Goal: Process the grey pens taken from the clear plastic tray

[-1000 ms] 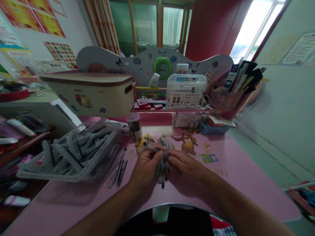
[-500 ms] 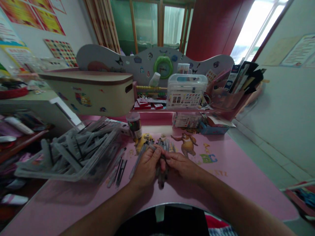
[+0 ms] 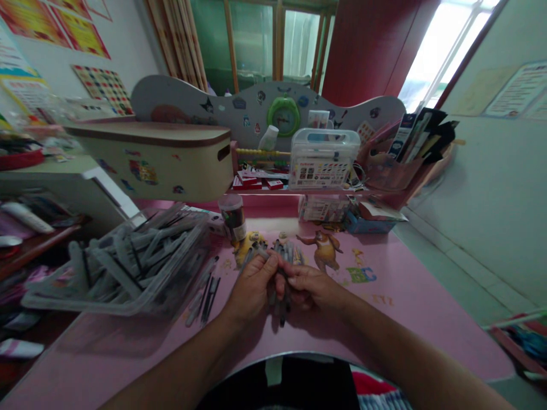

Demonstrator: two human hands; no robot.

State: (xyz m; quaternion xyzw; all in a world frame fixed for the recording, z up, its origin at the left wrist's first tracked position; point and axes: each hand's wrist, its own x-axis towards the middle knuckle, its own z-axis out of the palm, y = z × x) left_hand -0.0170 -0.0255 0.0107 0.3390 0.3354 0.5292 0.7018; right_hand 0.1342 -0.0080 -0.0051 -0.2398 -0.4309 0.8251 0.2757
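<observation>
My left hand (image 3: 255, 282) and my right hand (image 3: 314, 285) meet over the middle of the pink desk, both closed. Between them is a bundle of slim grey pens (image 3: 280, 310), its dark ends sticking out below and above the fingers. My left hand's fingers wrap round the bundle, and the right thumb and fingers pinch at its side. More grey pens (image 3: 294, 253) lie on the desk just beyond the hands. Several loose pens (image 3: 209, 299) rest on the desk to the left. Blur hides the fingertips' exact contact.
A clear plastic bin (image 3: 141, 307) full of grey pens stands at the left. Behind the hands is a round clear tub (image 3: 233, 219). On the shelf sit a cream box (image 3: 171, 165), a clear carry case (image 3: 323, 162) and a green clock (image 3: 283, 118). A blue box (image 3: 371, 222) stands back right.
Both hands stay together on the bundle, with small finger shifts. The right fingers have curled lower beside the pens. The view has moved slightly.
</observation>
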